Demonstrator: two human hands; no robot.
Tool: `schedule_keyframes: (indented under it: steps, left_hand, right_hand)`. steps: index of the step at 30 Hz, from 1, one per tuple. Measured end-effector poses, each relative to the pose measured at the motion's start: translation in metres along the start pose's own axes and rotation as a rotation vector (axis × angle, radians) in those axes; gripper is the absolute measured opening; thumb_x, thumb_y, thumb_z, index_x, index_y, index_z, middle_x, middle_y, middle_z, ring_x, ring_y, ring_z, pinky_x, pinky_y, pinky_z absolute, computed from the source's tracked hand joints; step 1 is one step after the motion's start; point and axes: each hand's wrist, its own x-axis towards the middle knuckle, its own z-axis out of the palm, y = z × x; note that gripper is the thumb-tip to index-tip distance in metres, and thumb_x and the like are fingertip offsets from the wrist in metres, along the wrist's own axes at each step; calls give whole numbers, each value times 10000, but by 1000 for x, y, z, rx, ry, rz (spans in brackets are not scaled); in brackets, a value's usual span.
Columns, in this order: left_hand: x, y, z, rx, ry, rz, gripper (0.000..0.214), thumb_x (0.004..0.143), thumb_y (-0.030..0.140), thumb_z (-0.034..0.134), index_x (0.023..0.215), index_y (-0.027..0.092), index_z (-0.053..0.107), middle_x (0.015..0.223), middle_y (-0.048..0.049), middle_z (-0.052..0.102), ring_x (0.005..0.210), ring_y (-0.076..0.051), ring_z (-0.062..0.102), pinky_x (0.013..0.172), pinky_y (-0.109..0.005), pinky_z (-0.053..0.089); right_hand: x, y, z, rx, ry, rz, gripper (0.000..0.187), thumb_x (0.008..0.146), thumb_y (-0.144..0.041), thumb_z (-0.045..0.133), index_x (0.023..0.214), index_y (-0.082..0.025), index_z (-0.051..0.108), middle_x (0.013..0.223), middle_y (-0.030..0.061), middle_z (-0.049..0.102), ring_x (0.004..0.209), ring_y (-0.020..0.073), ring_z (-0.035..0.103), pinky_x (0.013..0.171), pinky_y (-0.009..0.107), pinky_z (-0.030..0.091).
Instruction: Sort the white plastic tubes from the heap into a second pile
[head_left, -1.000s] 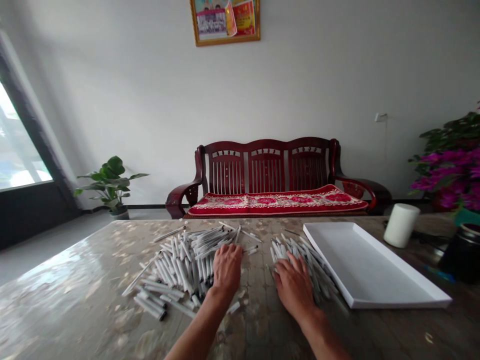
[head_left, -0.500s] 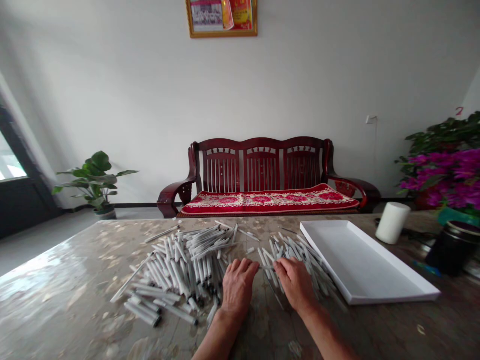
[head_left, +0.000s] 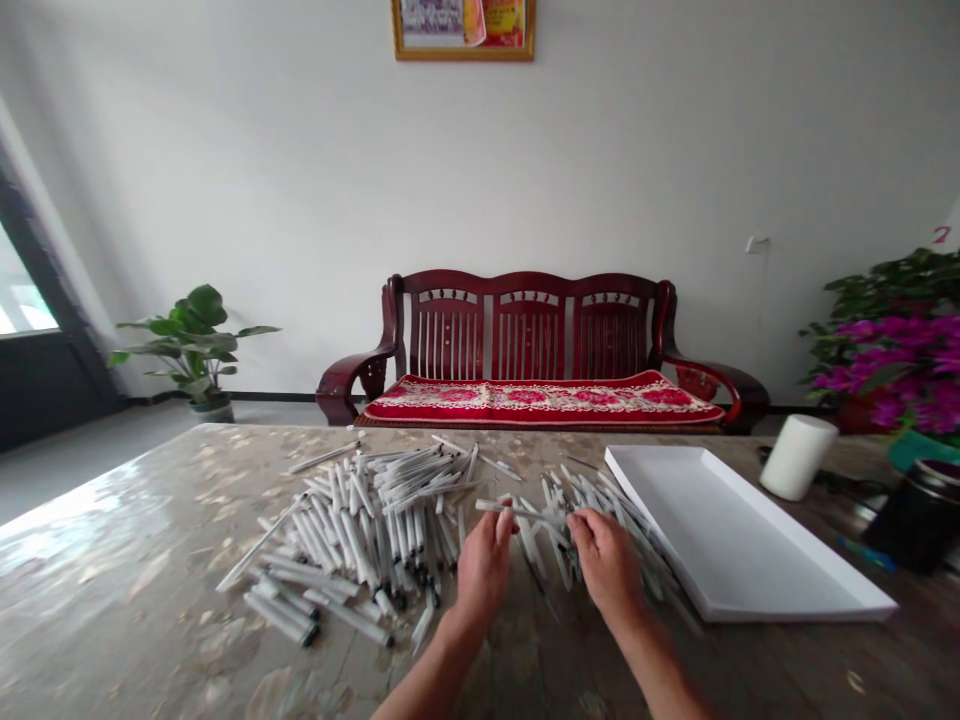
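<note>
A slim white pen (head_left: 537,516) spans the gap between my two hands, lying nearly level. My left hand (head_left: 484,565) is closed on it near its left end, the tip poking out past the fingers. At the pen's right end, the fingers of my right hand (head_left: 609,565) are closed; exactly how they grip is blurred. To the left spreads a large heap of white pen parts (head_left: 356,525), several with black ends. A smaller pile of similar pens (head_left: 559,565) lies under and beside my right hand.
A shallow white box lid (head_left: 772,540) sits on the patterned table (head_left: 135,570) at the right. Beyond it stand a white cylinder (head_left: 799,458), a dark jar (head_left: 919,515) and purple flowers (head_left: 904,365). Behind the table is a red wooden bench (head_left: 529,325).
My hands have moved slightly apart and the left has turned, so the pen now shows more fully between them. The view has shifted a little.
</note>
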Motion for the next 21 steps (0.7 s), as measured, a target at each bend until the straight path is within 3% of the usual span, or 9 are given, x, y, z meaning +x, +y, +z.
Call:
schedule_keyframes:
  steps: [4,7,9,12,21]
  left_hand:
    - [14,7,7,-585,-96,-281,506,710,609,732,911,145,745,712,-33,675,571,-112,552,530,-218,391]
    - [17,11,10,-788,-123,-377,544,510,577,882,794,140,727,655,-6,647,572,-88,566,532,-189,415]
    - [16,9,13,-851,-106,-395,542,453,543,922,754,143,714,647,-2,653,581,-89,595,530,-180,438]
    - [14,2,18,-937,-63,-424,497,465,480,946,742,146,703,652,-3,673,601,-106,649,540,-183,491]
    - [9,-2,19,-1022,16,-518,281,678,300,887,717,125,670,583,-9,670,534,-118,671,524,-195,569]
  right_hand:
    - [-1,-6,-1,-83,27,-68,438,1023,-465,375,822,-229,686,752,53,697,730,218,635,705,326,432]
    - [0,-5,-2,-166,23,-104,442,1031,-452,367,813,-231,683,735,49,691,721,219,630,703,331,411]
    - [1,-5,-3,-218,-3,-113,443,1033,-435,372,767,-239,667,686,37,671,696,218,619,684,331,391]
    - [1,-6,-3,-224,-1,-123,415,1023,-410,407,749,-239,666,683,35,669,695,215,610,677,326,380]
    - [0,-15,-5,-53,42,-276,303,979,-308,523,744,-221,693,724,31,702,755,201,599,740,308,400]
